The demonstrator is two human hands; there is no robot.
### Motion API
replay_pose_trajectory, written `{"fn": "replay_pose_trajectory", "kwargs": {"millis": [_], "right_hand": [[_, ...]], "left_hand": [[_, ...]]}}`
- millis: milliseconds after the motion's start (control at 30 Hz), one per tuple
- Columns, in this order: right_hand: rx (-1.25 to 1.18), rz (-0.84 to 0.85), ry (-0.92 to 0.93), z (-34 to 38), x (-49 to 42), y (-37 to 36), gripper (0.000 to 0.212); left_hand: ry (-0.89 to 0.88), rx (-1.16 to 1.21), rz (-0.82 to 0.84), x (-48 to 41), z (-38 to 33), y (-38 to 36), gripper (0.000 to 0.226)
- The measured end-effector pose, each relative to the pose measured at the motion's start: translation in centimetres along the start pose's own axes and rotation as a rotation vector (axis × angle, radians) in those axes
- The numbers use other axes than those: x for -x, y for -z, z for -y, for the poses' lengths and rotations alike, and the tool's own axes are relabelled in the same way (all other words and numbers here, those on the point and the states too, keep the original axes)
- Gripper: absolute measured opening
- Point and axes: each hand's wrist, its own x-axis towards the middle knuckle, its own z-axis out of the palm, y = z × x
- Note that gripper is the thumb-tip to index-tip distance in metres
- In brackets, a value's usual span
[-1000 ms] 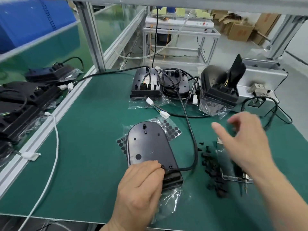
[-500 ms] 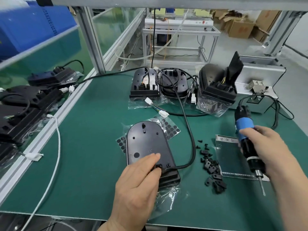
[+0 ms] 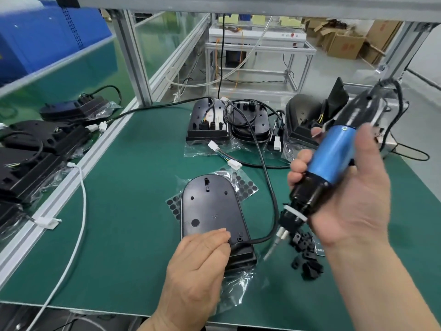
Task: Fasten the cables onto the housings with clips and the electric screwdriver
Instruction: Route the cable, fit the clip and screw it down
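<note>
A black housing [image 3: 210, 209] lies flat on the green mat in the middle of the bench. Its black cable [image 3: 267, 177] leaves the near right corner and loops back to the far housings. My left hand [image 3: 198, 263] rests on the housing's near end, fingertips at the spot where the cable exits. My right hand [image 3: 348, 194] grips the blue and black electric screwdriver [image 3: 331, 161], raised above the mat right of the housing, its bit [image 3: 270, 249] slanting down and left. A heap of small black clips [image 3: 305, 254] lies on the mat under that hand.
More housings [image 3: 229, 123] with cables and white connectors [image 3: 235, 164] stand at the back of the green mat [image 3: 124, 211]. Bagged housings [image 3: 35, 151] pile up left of the aluminium rail. A white cable [image 3: 81, 211] runs down the left side. A grey box sits at the back right.
My right hand reached right, took up the electric screwdriver and has lifted it up and left toward the housing. My left hand has stayed on the housing's near end.
</note>
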Motion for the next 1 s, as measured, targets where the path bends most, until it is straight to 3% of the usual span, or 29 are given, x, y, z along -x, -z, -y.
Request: {"fn": "replay_pose_trajectory", "kwargs": {"millis": [167,367,600,1000], "right_hand": [[0.089,0.052,0.097,-2.1,-0.5,-2.1,0.035],[0.181,0.117,0.208,-2.8,-0.8,-3.4,0.020],[0.274,0.175,0.330,-3.8,0.2,-4.2,0.019],[0.336,0.193,0.353,-4.0,0.6,-4.6,0.022]], "left_hand": [[-0.002,0.016,-0.016,-0.4,-0.4,0.1,0.037],[0.003,0.007,-0.008,-0.2,-0.3,0.2,0.019],[0.068,0.043,-0.012,0.1,-0.2,0.3,0.020],[0.104,0.043,0.020,0.6,-0.2,0.6,0.020]]}}
